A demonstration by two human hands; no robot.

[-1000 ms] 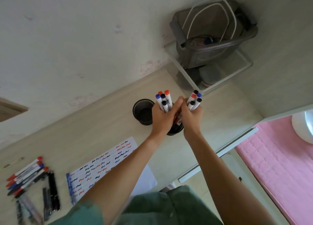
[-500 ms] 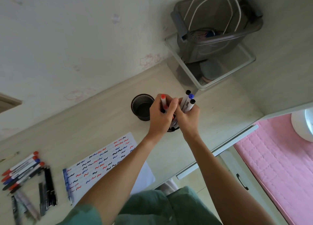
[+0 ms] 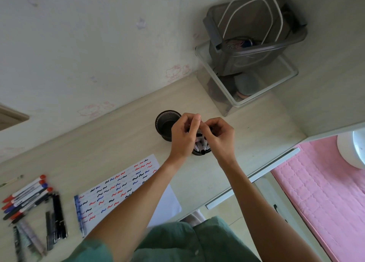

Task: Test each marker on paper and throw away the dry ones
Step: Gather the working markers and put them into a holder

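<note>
1. Both hands at frame centre, over a black mesh cup (image 3: 199, 152) of markers (image 3: 201, 145). Left hand (image 3: 182, 137) and right hand (image 3: 219, 137) have fingers curled, tips meeting above the cup; whether they pinch a marker or merely settle the bunch, cannot tell.
2. Second mesh cup (image 3: 166, 125), touching or just beside the first on its upper-left side, looks empty.
3. Markers stand near upright in the cup, long axis toward the camera, dark ends up.
4. Test paper (image 3: 118, 186), lower centre-left, is covered in red, blue and black squiggles. Loose marker pile (image 3: 25, 194) lies at the lower-left edge, long axes slanting up-right.
5. Risks, as judged: a sideways nudge could tip the light cup and scatter the markers; tested and untested sets may get mixed.
</note>
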